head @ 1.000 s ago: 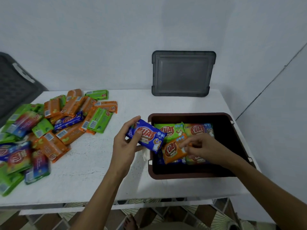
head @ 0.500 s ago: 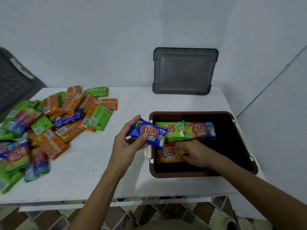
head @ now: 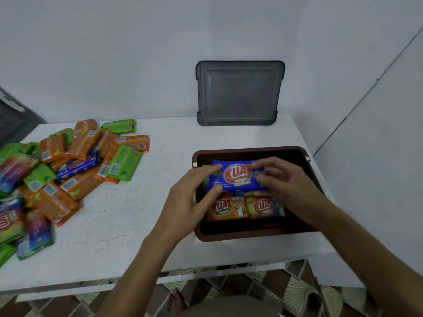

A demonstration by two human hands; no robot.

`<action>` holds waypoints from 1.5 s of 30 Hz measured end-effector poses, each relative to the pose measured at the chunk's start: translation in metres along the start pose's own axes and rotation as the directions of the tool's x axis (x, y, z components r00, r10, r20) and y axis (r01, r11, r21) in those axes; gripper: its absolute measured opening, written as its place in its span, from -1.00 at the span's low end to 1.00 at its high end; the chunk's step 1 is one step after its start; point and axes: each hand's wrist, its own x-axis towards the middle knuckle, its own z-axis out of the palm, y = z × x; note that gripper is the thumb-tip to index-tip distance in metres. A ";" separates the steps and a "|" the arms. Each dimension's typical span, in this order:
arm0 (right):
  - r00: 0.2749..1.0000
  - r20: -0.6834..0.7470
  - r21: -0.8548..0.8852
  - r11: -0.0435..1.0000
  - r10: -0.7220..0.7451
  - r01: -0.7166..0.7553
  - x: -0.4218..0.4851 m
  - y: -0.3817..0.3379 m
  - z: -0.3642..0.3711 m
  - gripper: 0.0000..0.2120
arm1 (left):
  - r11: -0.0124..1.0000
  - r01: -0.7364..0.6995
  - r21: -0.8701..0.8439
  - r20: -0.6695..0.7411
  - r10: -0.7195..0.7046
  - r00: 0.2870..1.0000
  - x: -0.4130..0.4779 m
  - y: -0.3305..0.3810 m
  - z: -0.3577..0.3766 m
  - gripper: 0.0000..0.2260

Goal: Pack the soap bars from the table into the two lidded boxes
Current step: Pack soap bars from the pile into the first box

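A blue soap bar [head: 237, 177] is held flat over the brown box [head: 251, 234], in its far half. My left hand [head: 194, 195] grips its left end and my right hand [head: 283, 181] grips its right end. Under it, in the box's near half, an orange bar [head: 226, 208] and a multicoloured bar [head: 263, 207] lie side by side. A sliver of a green bar shows behind my left fingers. A heap of loose soap bars [head: 68, 161], orange, green, blue and multicoloured, covers the left of the white table [head: 128, 213].
A grey lid [head: 239, 93] leans upright against the wall behind the box. A dark grey container [head: 11, 120] stands at the table's far left corner. The table's front edge runs just below the box, with patterned floor and a bare foot [head: 175, 300] beneath.
My left hand carried the blue bar from beside the box to above it. My right hand left the orange bar lying in the box and took the blue bar's right end.
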 end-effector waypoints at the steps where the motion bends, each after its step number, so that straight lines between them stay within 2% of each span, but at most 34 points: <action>1: 1.000 -0.017 -0.100 0.995 0.000 -0.002 -0.003 0.000 -0.015 -0.81 | 0.990 -0.060 0.127 0.034 0.056 0.998 -0.001 -0.008 -0.001 -0.64; 3: 0.999 -0.039 -0.302 0.953 0.031 -0.041 -0.008 0.002 -0.042 -0.85 | 0.943 -0.136 0.305 0.070 0.120 0.990 -0.004 -0.023 0.000 -0.63; 5: 0.996 -0.032 -0.421 0.903 0.080 -0.086 -0.007 0.011 -0.058 -0.87 | 0.917 -0.146 0.372 0.070 0.129 0.989 -0.006 -0.036 0.004 -0.62; 8: 0.987 -0.020 -0.489 0.860 0.158 -0.147 0.002 0.034 -0.063 -0.86 | 0.938 -0.092 0.333 0.041 0.083 0.996 -0.009 -0.046 0.007 -0.66; 12: 0.985 -0.068 -0.622 0.765 0.160 -0.167 0.019 0.060 -0.060 -0.85 | 0.940 -0.098 0.326 0.035 0.092 0.995 -0.011 -0.048 0.008 -0.66; 17: 0.994 -0.041 -0.890 0.449 0.105 -0.085 0.027 0.068 -0.056 -0.86 | 0.949 -0.086 0.304 0.014 0.086 0.996 -0.013 -0.047 0.012 -0.64; 22: 0.988 -0.086 -0.950 0.288 0.130 -0.121 0.026 0.058 -0.044 -0.82 | 0.955 -0.088 0.282 0.025 0.084 0.996 -0.015 -0.049 0.009 -0.63; 25: 0.990 -0.142 -0.980 0.135 0.019 -0.143 0.020 0.035 -0.014 -0.74 | 0.964 -0.121 0.237 0.080 0.105 0.991 -0.020 -0.053 -0.003 -0.66; 26: 0.992 -0.125 -0.981 0.151 -0.034 -0.118 0.018 0.025 0.003 -0.76 | 0.968 -0.115 0.221 0.082 0.099 0.992 -0.022 -0.057 -0.009 -0.66; 28: 0.989 -0.053 -0.963 0.268 -0.136 -0.015 0.019 0.004 0.039 -0.81 | 0.982 -0.063 0.177 0.033 0.058 0.998 -0.026 -0.066 -0.025 -0.66; 31: 0.955 0.063 -0.899 0.399 -0.290 0.181 0.035 -0.020 0.092 -0.87 | 0.988 0.090 0.125 -0.129 -0.074 0.989 -0.028 -0.091 -0.064 -0.70; 33: 0.910 0.127 -0.860 0.414 -0.395 0.300 0.054 -0.026 0.127 -0.87 | 0.948 0.217 0.231 -0.241 -0.160 0.957 -0.023 -0.113 -0.096 -0.74; 35: 0.884 0.172 -0.817 0.438 -0.435 0.375 0.078 -0.025 0.163 -0.82 | 0.885 0.357 0.298 -0.347 -0.248 0.904 -0.017 -0.133 -0.130 -0.76; 37: 0.887 0.228 -0.798 0.445 -0.401 0.406 0.107 -0.020 0.198 -0.75 | 0.817 0.491 0.304 -0.386 -0.365 0.847 -0.010 -0.149 -0.160 -0.72; 39: 0.886 0.313 -0.798 0.410 -0.343 0.441 0.142 -0.010 0.230 -0.63 | 0.742 0.575 0.344 -0.349 -0.468 0.812 -0.003 -0.165 -0.180 -0.67; 42: 0.891 0.419 -0.817 0.355 -0.177 0.455 0.192 0.012 0.270 -0.48 | 0.724 0.561 0.401 -0.272 -0.491 0.828 0.008 -0.188 -0.189 -0.56; 45: 0.903 0.430 -0.860 0.305 0.004 0.409 0.225 0.038 0.290 -0.38 | 0.723 0.480 0.497 -0.206 -0.439 0.875 0.013 -0.202 -0.179 -0.44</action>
